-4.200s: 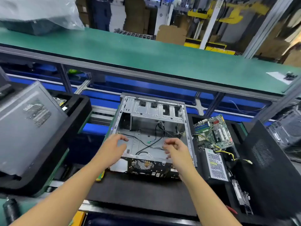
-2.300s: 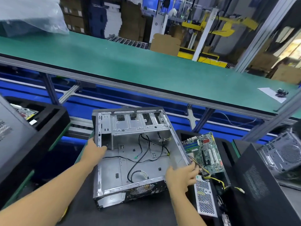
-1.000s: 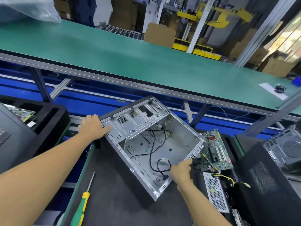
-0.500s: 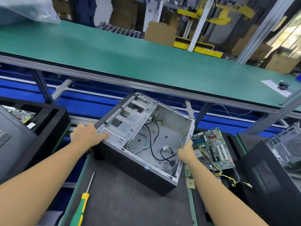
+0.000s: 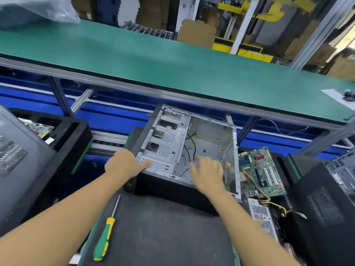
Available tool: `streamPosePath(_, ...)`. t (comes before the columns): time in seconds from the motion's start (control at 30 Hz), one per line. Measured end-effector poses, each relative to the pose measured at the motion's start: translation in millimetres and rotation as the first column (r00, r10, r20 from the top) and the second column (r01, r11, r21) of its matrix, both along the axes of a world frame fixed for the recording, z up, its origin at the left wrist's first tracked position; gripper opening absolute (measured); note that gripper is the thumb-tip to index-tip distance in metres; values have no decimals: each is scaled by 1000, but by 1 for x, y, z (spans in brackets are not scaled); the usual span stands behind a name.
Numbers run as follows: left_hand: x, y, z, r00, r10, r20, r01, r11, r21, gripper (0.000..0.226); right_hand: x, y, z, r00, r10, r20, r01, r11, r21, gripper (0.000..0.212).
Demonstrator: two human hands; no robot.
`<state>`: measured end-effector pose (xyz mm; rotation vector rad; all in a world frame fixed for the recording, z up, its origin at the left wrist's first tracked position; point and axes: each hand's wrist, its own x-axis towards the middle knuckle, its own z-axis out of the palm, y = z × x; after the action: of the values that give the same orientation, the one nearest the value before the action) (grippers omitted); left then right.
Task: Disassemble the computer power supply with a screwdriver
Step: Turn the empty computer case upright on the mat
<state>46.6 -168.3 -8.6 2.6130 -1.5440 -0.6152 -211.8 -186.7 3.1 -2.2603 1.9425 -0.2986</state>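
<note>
Clamping the near left corner of the open computer case (image 5: 209, 148), the left grip (image 5: 124, 164) has its thumb flat on the drive cage (image 5: 165, 143) and its fingers down over the black outer wall, out of sight. The right grip (image 5: 208, 174) is released: its fingers are spread and blurred as it hovers over the case's open side, holding nothing. Beneath it, loose black cables (image 5: 194, 143) trail across the case's bare floor.

The power supply (image 5: 262, 217) is already out of the case. It lies just to the right beside the motherboard (image 5: 263, 169), with yellow wires (image 5: 247, 177) running between the two. The screwdriver (image 5: 104, 239) lies untouched on the dark counter mat (image 5: 163, 237), near its left edge.

Trouble could come from three things. The case is thin stamped steel with folded rims and punched slots, so a hand sweeping in fast could catch an edge or snag a cable. The wires probably tie the supply to the board, so lifting one may drag the other along. The screwdriver's slim round shaft and smooth yellow-and-green handle could roll off the mat if the case is shoved towards it.

The supply is a grey box with a perforated face, and looks rigid. The mat looks soft and matte, and should resist sliding.
</note>
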Motion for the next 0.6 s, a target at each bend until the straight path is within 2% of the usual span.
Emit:
streamPosePath(0.07, -3, 1, 5, 996, -88, 15, 87, 996, 36, 80, 32, 17, -7, 995, 47, 89, -63, 982, 179, 52)
streamPosePath(0.13, -1, 1, 9, 987, -161, -3, 161, 985, 70, 78, 52, 22, -11, 964, -62, 260, -26, 947, 321, 51)
streamPosePath(0.17, 5, 2, 9, 986, -164, -38, 166, 984, 57, 77, 58, 21, -13, 950, -109, 291, 12, 948, 317, 53)
streamPosePath(0.27, 34, 19, -9, 957, -31, -289, 19, 999, -47, 68, 64, 21, -18, 958, -206, 200, 163, 963, 213, 68)
streamPosePath(0.3, 43, 31, -18, 950, 9, -312, -21, 999, -37, 64, 64, 21, -20, 962, -228, 150, 197, 961, 195, 72)
streamPosePath(0.4, 58, 72, -55, 977, 9, -212, 27, 986, 164, 48, 68, 12, -24, 971, -237, 11, 228, 946, 230, 75)
streamPosePath(0.43, 57, 84, -66, 982, -16, -187, 63, 966, 251, 49, 69, 8, -25, 971, -239, -5, 233, 939, 252, 76)
streamPosePath(0.5, 46, 103, -84, 986, -70, -150, 124, 913, 389, 68, 70, 3, -26, 967, -254, -6, 247, 935, 255, 77)
streamPosePath(0.53, 39, 109, -90, 988, -80, -134, 130, 896, 424, 72, 70, 3, -26, 967, -253, -8, 248, 940, 234, 76)
streamPosePath(0.6, 27, 115, -96, 993, -70, -94, 104, 896, 432, 62, 67, 5, -27, 972, -233, -22, 233, 953, 193, 75)
